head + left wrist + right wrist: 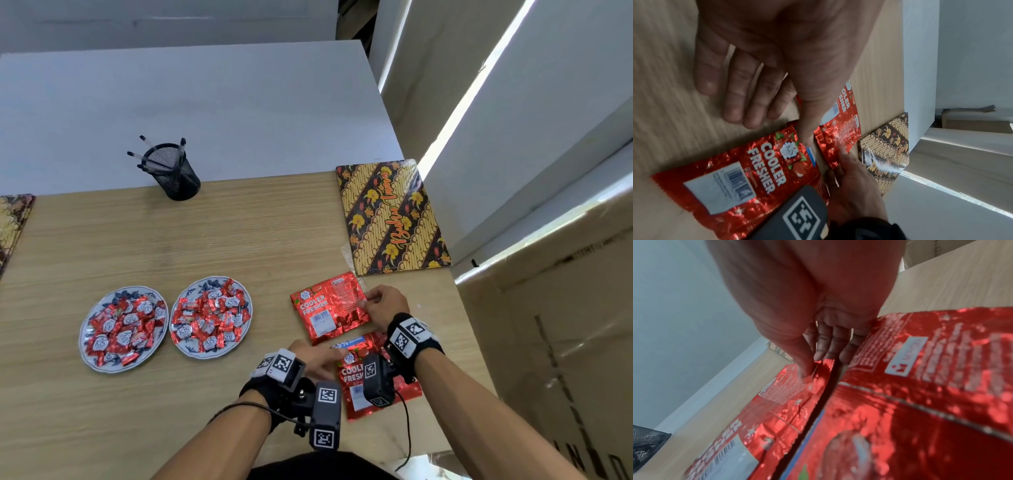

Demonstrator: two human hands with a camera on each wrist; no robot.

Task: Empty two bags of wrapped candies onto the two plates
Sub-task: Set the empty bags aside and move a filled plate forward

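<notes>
Nearest, at six o'clock: left hand [317, 358], fingers straight, thumb on the near flat red bag [356, 380]. At three o'clock, right hand [385, 305] seemingly pinching the far bag [329, 306] (blurred). At nine o'clock, both plates [89, 318] [247, 301] heaped with candies [209, 315].

We see shiny red bags [329, 306] lettered white, blue-and-white floral plates [89, 322] under red-and-silver candies [210, 315], and a yellow-brown batik book [390, 216].

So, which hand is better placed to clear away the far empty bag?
Probably the right hand: its fingers already pinch the far candy bag's right edge. The left hand lies open beside the near candy bag, farther away.
</notes>
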